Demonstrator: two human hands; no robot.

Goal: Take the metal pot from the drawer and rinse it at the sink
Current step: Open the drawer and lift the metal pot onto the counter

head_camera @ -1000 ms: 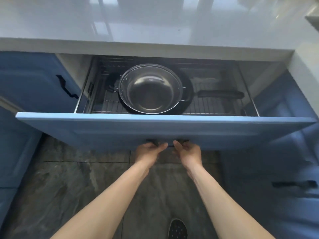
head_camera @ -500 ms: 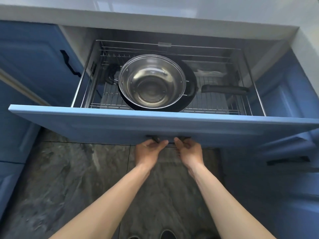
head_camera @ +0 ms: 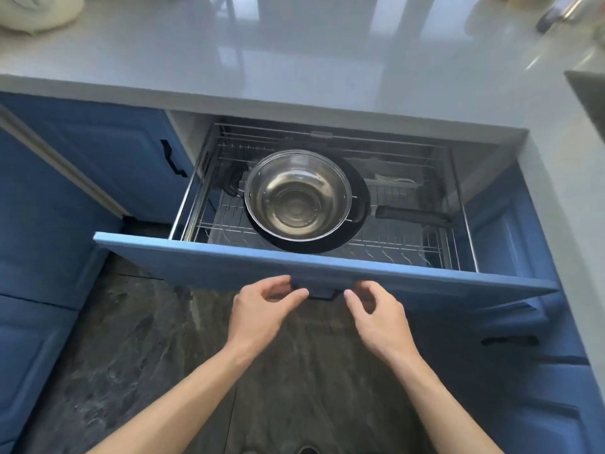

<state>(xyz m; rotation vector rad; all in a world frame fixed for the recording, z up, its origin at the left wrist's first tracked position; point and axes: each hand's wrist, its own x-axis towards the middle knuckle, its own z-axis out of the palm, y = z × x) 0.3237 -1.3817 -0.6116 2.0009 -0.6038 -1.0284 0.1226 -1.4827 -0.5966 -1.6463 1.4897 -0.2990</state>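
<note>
Kitchen: glossy pale-grey countertop (head_camera: 294,60) above, blue panelled cabinets (head_camera: 98,165) to each side, dark veined stone floor (head_camera: 163,339) below.
Drawer: blue-fronted drawer (head_camera: 229,263) stands pulled well out, and its wire rack (head_camera: 393,253) of thin chrome rods is in full view.
Black pan: wide, dark and matte black pan (head_camera: 358,198), its long handle running off to the right.
Metal pot: round, polished metal pot (head_camera: 297,195) nests inside that pan, left of the drawer's middle, mirror-bright with ringed reflections in its base.
Left hand: left hand (head_camera: 262,306) just below the drawer front, fingers loosely curled and spread, gripping nothing.
Right hand: right hand (head_camera: 376,314) is the same, thumb and fingers parted, empty.
Handle: small black handle (head_camera: 322,293) sits between the two hands.
Next move: reach over the front panel, take the pot by opposite sides of its rim, lift straight up so the pan beneath stays put.
Caution: smooth steel is likely slick, so grip firmly.
</note>
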